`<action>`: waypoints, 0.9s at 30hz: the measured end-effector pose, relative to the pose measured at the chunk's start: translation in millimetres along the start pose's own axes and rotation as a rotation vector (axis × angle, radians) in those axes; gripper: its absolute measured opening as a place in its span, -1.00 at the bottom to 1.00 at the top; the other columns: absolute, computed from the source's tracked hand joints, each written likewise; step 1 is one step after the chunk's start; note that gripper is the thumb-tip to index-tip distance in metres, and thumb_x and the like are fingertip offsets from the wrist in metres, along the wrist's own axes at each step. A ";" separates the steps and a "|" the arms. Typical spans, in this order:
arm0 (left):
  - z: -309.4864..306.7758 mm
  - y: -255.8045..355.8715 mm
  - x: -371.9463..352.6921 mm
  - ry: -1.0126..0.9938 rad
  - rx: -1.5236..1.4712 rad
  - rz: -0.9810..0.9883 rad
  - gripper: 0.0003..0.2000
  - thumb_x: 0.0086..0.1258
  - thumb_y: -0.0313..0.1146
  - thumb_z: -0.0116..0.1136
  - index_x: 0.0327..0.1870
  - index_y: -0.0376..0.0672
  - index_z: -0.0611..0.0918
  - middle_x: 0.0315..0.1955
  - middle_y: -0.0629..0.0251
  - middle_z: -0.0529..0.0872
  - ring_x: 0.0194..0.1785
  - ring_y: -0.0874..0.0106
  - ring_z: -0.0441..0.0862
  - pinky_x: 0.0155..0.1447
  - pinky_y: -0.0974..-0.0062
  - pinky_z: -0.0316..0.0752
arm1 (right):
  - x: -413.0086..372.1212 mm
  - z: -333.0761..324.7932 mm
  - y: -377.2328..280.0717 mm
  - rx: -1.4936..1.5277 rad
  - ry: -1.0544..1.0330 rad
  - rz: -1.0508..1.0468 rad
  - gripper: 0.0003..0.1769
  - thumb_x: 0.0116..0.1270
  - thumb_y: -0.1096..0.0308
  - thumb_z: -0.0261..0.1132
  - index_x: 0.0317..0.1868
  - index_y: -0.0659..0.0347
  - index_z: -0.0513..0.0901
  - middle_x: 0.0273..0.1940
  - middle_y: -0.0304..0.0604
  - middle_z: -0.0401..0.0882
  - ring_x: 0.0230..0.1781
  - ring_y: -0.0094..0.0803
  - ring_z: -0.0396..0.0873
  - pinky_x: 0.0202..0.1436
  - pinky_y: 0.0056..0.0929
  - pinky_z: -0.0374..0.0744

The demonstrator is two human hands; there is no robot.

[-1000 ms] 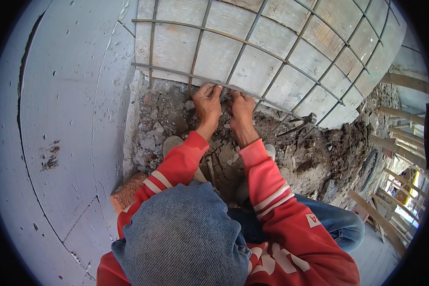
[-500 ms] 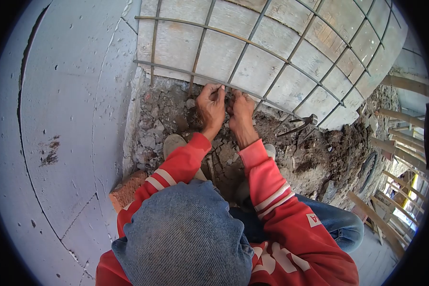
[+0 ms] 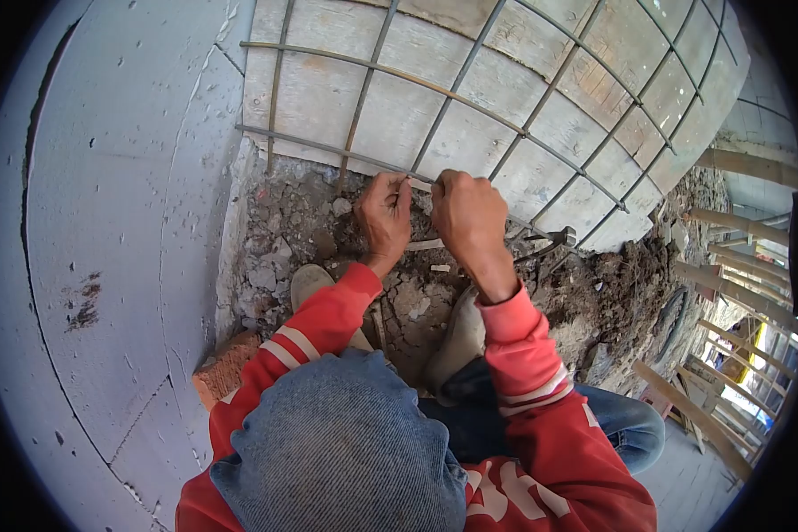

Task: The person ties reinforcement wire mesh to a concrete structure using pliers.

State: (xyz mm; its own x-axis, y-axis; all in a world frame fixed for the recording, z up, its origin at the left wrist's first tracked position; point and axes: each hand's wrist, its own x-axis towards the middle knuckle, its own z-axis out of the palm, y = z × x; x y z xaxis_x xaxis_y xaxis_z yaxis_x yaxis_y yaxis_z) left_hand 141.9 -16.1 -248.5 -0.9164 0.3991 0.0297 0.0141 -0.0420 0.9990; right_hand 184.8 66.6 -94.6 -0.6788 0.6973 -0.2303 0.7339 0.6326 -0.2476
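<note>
A grid of steel rebar stands before pale boards. At its lowest bar, near a crossing with an upright bar, my left hand is closed in a pinch, thumb against fingertips. What it pinches is too small to make out. My right hand is just to the right, knuckles up, fingers curled closed by the same bar. Its fingertips are hidden, so its contents cannot be told. To the right of that hand, pincers rest by the lower bar's end, above the dirt.
Pale boards back the grid. A grey wall rises on the left, with a red brick at its foot. Broken rubble and soil cover the ground around my shoes. Wooden props stand at the right.
My right hand has rolled over, knuckles now up, and has drawn slightly right and toward me. My left hand stays pinched at the lower bar. The view has shifted slightly.
</note>
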 end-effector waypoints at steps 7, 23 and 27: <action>-1.1 0.6 4.1 -0.050 0.061 0.081 -0.91 0.38 -0.52 0.26 -0.15 -0.31 0.66 -0.32 0.11 0.73 -0.33 0.25 0.70 -0.25 0.40 0.58 | 67.1 3.5 -5.8 -0.147 0.096 -0.622 -0.89 0.14 0.37 0.29 -0.47 0.19 0.69 -0.46 0.08 0.70 -0.37 0.03 0.73 -0.29 -0.10 0.65; -13.5 18.2 10.6 -0.141 0.253 0.266 -0.88 0.38 -0.59 0.19 -0.11 -0.31 0.67 -0.08 0.07 0.63 -0.13 0.02 0.67 -0.06 0.20 0.57 | 110.5 29.6 -28.9 -0.584 0.047 -0.757 -0.98 0.09 0.39 0.40 -0.44 0.06 0.75 -0.38 -0.16 0.73 -0.29 -0.33 0.76 -0.34 -0.40 0.59; -16.9 14.1 16.8 -0.257 0.281 0.245 -0.86 0.43 -0.55 0.14 -0.06 -0.30 0.66 -0.04 -0.02 0.63 -0.09 -0.07 0.66 -0.04 0.14 0.57 | 106.2 21.5 -41.2 -0.600 -0.029 -0.708 -0.97 0.13 0.39 0.39 -0.43 0.05 0.76 -0.36 -0.16 0.75 -0.26 -0.32 0.75 -0.29 -0.40 0.60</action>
State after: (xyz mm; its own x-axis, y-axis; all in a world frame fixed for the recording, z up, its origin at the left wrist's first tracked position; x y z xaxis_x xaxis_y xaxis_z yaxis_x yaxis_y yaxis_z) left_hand 119.9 -25.5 -234.5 -0.7437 0.6247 0.2379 0.3586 0.0725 0.9307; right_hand 81.9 107.4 -129.0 -0.9684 0.0782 -0.2369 0.0336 0.9818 0.1867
